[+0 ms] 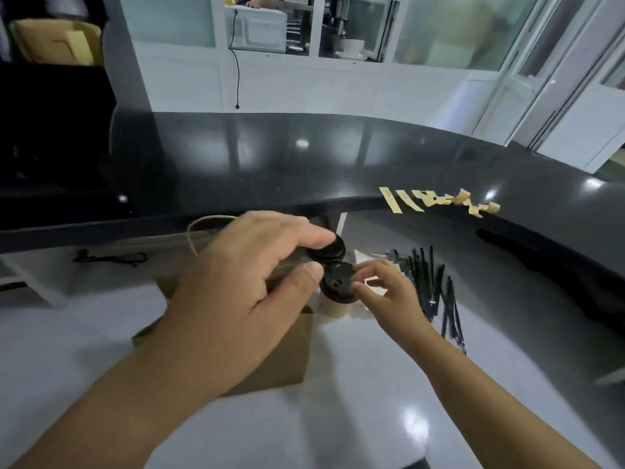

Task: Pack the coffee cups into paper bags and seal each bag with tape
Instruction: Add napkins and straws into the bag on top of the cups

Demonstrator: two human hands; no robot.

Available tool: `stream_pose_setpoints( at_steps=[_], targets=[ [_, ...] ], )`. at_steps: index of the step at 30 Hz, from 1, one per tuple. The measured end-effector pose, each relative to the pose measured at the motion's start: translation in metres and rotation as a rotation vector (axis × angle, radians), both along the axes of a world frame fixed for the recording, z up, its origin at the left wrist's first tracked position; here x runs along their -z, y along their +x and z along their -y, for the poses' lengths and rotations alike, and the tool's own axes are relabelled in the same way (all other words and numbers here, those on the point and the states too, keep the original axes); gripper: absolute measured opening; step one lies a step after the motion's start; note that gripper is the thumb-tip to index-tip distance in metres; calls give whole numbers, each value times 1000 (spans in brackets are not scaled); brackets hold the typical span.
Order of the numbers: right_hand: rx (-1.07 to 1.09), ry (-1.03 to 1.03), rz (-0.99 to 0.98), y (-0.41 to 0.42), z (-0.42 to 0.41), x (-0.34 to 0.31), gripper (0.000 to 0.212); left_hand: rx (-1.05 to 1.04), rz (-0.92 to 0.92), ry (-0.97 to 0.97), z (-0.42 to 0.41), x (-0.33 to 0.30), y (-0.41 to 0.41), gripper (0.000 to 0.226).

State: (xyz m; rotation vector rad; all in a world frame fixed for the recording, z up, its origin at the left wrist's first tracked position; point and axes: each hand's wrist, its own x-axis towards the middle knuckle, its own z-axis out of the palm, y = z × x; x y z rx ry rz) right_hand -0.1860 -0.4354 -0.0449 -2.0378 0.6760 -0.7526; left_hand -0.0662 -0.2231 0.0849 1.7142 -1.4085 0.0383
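Note:
A brown paper bag stands open on the white lower counter, largely hidden by my left hand; its twine handle loops up behind. My left hand hovers over the bag's mouth with thumb and fingers curled, touching a black-lidded coffee cup. A second paper cup with a black lid stands just right of the bag. My right hand pinches that lid's edge with its fingertips. Several tan tape strips hang from the black upper counter's edge.
A bundle of black wrapped straws lies on the white counter right of the cups. The glossy black upper counter curves across the back. A black clip-like object lies at the left under the ledge.

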Motion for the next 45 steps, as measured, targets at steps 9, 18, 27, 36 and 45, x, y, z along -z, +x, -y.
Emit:
stream_pose_setpoints(
  at_steps=[9, 18, 27, 36, 45],
  targets=[
    [54, -28, -254, -51, 93, 64, 22, -33, -182, 177, 99, 51, -56, 38],
    [27, -128, -348, -42, 118, 106, 38, -87, -399, 480, 160, 159, -65, 27],
    [-28, -189, -447, -49, 135, 132, 57, -83, -542, 617, 183, 196, -68, 25],
    [248, 258, -18, -57, 140, 110, 25, -25, -979, 558, 211, 209, -77, 26],
    [-47, -263, -47, -78, 108, 117, 24, -1, -1892, 153, 241, 200, -86, 38]
  ],
)
